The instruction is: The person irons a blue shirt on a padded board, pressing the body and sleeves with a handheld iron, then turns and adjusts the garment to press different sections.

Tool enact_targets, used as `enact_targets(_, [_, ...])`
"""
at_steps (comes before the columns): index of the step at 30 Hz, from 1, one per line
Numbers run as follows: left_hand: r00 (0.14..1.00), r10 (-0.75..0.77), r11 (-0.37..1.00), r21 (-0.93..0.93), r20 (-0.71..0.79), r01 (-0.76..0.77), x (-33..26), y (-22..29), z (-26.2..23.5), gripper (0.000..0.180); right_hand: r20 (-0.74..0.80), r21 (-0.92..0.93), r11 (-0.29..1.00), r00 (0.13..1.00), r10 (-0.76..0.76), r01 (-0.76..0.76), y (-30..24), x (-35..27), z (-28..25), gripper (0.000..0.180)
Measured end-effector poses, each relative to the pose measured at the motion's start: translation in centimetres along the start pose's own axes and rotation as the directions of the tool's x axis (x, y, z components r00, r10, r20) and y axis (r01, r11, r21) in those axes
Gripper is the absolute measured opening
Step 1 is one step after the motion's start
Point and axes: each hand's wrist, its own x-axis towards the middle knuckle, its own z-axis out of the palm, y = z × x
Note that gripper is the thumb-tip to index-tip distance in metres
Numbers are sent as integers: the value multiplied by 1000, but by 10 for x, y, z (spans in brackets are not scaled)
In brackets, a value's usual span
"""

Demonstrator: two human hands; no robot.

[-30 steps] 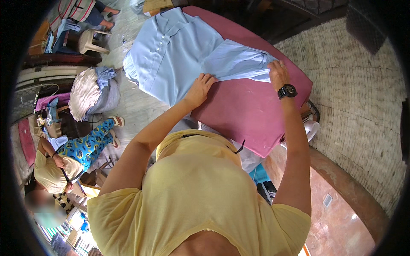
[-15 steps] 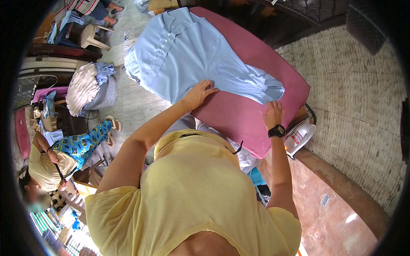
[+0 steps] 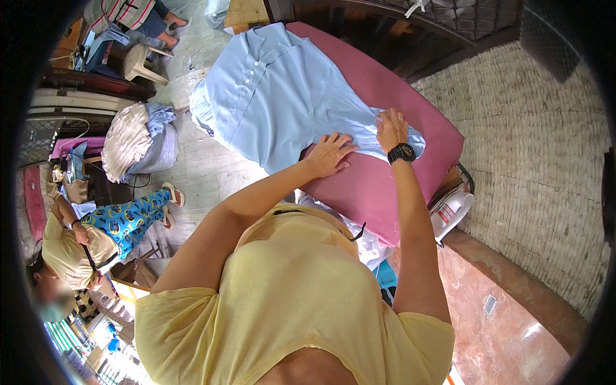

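A light blue buttoned shirt (image 3: 276, 96) lies spread over a padded pink ironing table (image 3: 359, 199), one sleeve stretched toward the right. My left hand (image 3: 331, 154) rests at the near edge of the sleeve, its fingers apart and lying on the cloth and the pink cover. On the sleeve near the cuff, my right hand (image 3: 391, 130) lies with its fingers stretched out over wrinkled fabric; a black watch is on that wrist. The cuff is partly hidden beneath this hand and wrist.
A white iron (image 3: 451, 210) stands beside the table's right end. On the floor at left is a heap of clothes (image 3: 138, 141). A person (image 3: 96, 237) in patterned blue trousers is at the far left; a plastic stool (image 3: 146, 63) stands farther back.
My right hand has moved from the pink cover near the cuff up and left onto the sleeve. My left hand has shifted right along the sleeve's near edge, and the sleeve looks more bunched.
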Motion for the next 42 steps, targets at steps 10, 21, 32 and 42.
enact_targets(10, [979, 35, 999, -26, -201, -41, 115, -112, -20, 24, 131, 145, 985, 989, 71, -90, 18, 1, -13, 26])
enact_targets(21, [999, 32, 984, -173, -10, -34, 154, -136, -34, 16, 139, 180, 963, 974, 177, -201, 43, 30, -10, 27])
enact_targets(32, [974, 216, 973, 89, -60, -211, 161, -153, -17, 16, -217, 283, 957, 968, 123, -59, -23, 32, -4, 28])
enact_targets(42, [910, 398, 895, 169, 117, -413, 162, -182, -56, 26, -257, 420, 869, 884, 390, -261, -56, -13, 46, 34])
